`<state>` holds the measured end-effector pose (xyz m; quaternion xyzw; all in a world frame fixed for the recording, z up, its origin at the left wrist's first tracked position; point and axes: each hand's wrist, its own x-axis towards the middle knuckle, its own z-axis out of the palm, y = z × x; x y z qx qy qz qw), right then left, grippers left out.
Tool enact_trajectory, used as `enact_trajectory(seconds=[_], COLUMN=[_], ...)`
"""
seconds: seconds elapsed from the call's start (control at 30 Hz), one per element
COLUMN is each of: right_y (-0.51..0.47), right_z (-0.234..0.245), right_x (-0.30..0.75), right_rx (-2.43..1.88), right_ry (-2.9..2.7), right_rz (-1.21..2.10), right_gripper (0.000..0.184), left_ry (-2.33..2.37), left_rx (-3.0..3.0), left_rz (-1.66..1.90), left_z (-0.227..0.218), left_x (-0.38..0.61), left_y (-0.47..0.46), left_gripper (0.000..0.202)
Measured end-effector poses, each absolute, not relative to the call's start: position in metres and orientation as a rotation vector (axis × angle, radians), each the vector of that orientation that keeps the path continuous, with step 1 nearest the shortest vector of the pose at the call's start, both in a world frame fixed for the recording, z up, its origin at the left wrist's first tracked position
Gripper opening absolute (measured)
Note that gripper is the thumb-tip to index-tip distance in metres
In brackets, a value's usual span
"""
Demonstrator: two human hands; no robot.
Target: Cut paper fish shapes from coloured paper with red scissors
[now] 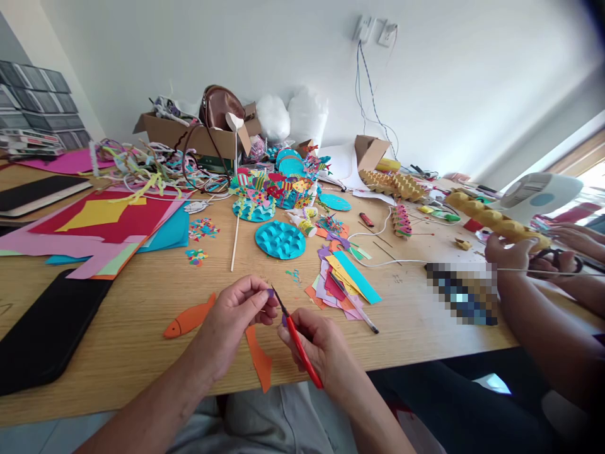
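Observation:
My left hand pinches a tiny piece of purple paper between thumb and forefinger. My right hand is closed around scissors with red handles and thin dark blades. The blade tips point up and left, right beside the purple piece; whether they touch it I cannot tell. Another bit of purple shows by the right fingers. Left of my left hand lies an orange paper fish with a drawn eye. A curved orange paper scrap sits below my hands near the table's front edge.
Paper strips with a pen lie to the right. Farther back are a blue egg-carton piece, confetti piles and decorated paper fish. Coloured sheets and a black case lie left. At right, another person's hands hold a yellow carton strip.

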<state>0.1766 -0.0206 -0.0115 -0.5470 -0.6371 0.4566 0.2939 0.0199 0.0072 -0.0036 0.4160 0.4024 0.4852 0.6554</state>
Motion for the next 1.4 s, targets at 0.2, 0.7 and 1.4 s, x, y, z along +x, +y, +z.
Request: enact_trajectory(seconds=[0.2,0.7,1.4], right_y=[-0.012,0.012,-0.010], right_z=[-0.010,0.010,0.005], right_x=[0.182,0.160,0.167], right_rx=[-1.427,-1.299,-1.353], right_ry=[-1.756,-1.550,-1.726], right_rz=[1.204,1.257,1.091], right_gripper=[0.028,0.008,0.026], left_ry=[1.045,1.054,0.970], left_rx=[1.108,1.307,1.140], left_rz=[0.982,0.783,1.052], left_z=[-0.001,0.007,0.007], left_x=[0.008,0.003,0.008], left_y=[0.013,0.020,0.010], left_gripper=[0.010,0.013,0.012])
